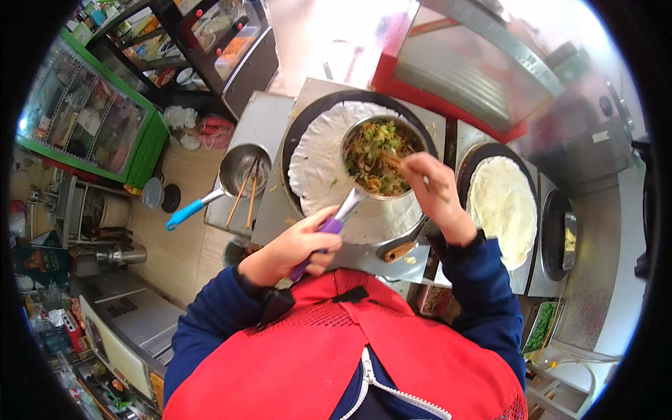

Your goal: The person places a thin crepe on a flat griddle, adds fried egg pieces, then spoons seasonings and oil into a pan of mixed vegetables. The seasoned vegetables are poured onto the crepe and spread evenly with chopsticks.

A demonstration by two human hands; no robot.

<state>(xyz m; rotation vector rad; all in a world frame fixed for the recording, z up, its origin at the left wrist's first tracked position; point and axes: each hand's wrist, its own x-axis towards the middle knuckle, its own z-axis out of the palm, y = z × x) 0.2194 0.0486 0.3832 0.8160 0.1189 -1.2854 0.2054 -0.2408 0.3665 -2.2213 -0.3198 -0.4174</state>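
Observation:
My left hand (308, 243) is wrapped round the purple handle of a small metal saucepan (351, 203). Chopped green and brown filling (378, 143) fills the pan, which is held over a large pale flatbread (315, 164). That flatbread covers most of a round black griddle (288, 143). Pinched in my right hand (432, 192) are wooden chopsticks (395, 164), their tips in the filling; my fingers partly hide them. Below the pan, a wooden-handled tool (399, 252) lies at the griddle's near edge.
To the left, a blue-handled saucepan (241, 157) has chopsticks (250, 199) resting in it. Another flatbread (502, 210) lies on the right griddle, beside a further dark griddle (554, 231). A glass-sided red-framed case (455, 84) stands behind. A green-framed cabinet (143, 150) is far left.

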